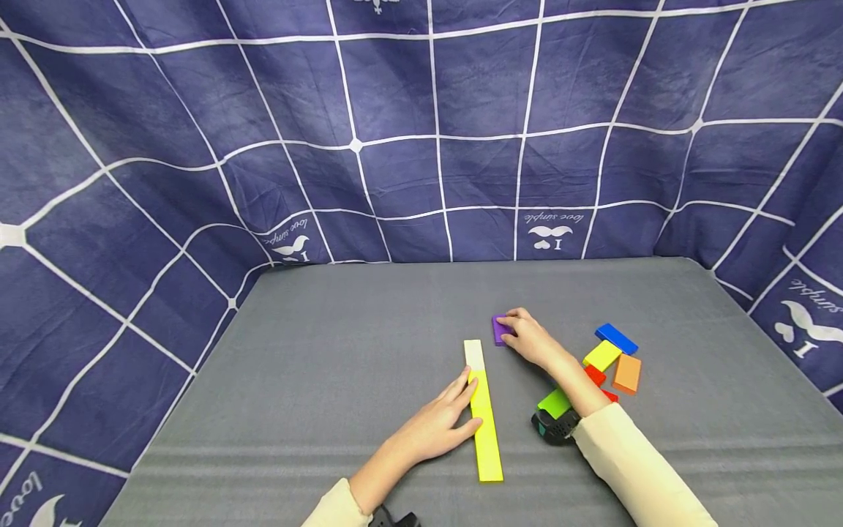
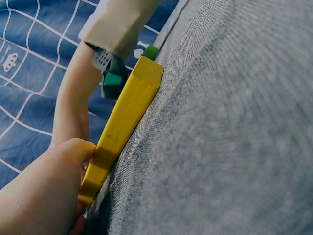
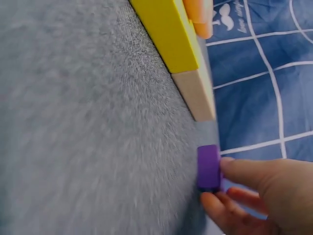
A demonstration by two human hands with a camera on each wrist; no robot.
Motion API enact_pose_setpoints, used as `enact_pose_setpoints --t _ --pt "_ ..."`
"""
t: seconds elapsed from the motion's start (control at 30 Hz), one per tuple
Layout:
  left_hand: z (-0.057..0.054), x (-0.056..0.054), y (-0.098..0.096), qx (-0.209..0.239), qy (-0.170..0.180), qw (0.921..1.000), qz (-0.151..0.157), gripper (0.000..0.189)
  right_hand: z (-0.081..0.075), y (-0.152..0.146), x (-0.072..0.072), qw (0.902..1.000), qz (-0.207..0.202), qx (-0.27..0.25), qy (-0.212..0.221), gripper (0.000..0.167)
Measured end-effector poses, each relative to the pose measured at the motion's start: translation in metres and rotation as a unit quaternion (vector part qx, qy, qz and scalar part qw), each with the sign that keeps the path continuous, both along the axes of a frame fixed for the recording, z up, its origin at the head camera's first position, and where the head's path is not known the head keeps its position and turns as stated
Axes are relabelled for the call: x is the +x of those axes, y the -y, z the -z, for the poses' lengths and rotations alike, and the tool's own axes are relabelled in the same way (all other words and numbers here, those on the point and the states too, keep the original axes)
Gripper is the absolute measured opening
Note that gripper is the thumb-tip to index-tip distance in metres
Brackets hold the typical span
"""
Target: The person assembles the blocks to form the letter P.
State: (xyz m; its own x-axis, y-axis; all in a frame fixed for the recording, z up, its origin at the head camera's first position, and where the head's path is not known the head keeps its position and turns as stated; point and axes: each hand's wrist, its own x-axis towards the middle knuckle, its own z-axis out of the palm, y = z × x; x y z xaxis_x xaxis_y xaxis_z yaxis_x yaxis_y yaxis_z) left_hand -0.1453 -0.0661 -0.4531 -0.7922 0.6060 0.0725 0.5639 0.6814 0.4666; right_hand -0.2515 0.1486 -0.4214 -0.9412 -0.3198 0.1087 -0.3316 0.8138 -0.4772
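A straight row of yellow blocks (image 1: 487,450) lies on the grey cloth, with a pale wooden block (image 1: 473,354) at its far end. Across the yellow part rests my left hand (image 1: 440,424), fingers extended and thumb touching the blocks. Just past the pale block and to its right is a purple block (image 1: 498,331). My right hand (image 1: 532,341) pinches it between thumb and fingers. In the right wrist view the purple block (image 3: 208,167) stands apart from the pale block's end (image 3: 196,95), with the right thumb (image 3: 234,169) against its side.
Loose blocks lie right of the row, around and partly under my right forearm: a blue block (image 1: 617,339), a yellow block (image 1: 602,356), an orange block (image 1: 627,374), red blocks (image 1: 596,375) and a green block (image 1: 554,404). A blue curtain (image 1: 395,176) hangs behind the table.
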Motion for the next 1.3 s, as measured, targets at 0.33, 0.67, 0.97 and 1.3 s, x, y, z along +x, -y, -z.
enact_pose_setpoints --t 0.33,0.67,0.97,1.3 --pt "-0.001 0.0 -0.001 -0.006 0.002 1.0 0.005 0.062 0.008 0.024 -0.025 0.9968 -0.042 -0.068 0.0 0.037" --pt "0.0 -0.001 0.0 -0.006 -0.001 1.0 0.008 0.062 0.013 0.03 -0.024 0.9926 -0.074 -0.097 0.003 0.033" --pt "0.0 -0.001 0.0 -0.007 -0.006 0.9999 0.014 0.06 0.013 0.029 -0.017 0.9913 -0.064 -0.113 0.024 0.034" --pt "-0.001 0.0 0.0 -0.005 -0.001 0.9999 0.01 0.06 0.013 0.029 -0.005 0.9914 -0.055 -0.115 0.03 0.034"
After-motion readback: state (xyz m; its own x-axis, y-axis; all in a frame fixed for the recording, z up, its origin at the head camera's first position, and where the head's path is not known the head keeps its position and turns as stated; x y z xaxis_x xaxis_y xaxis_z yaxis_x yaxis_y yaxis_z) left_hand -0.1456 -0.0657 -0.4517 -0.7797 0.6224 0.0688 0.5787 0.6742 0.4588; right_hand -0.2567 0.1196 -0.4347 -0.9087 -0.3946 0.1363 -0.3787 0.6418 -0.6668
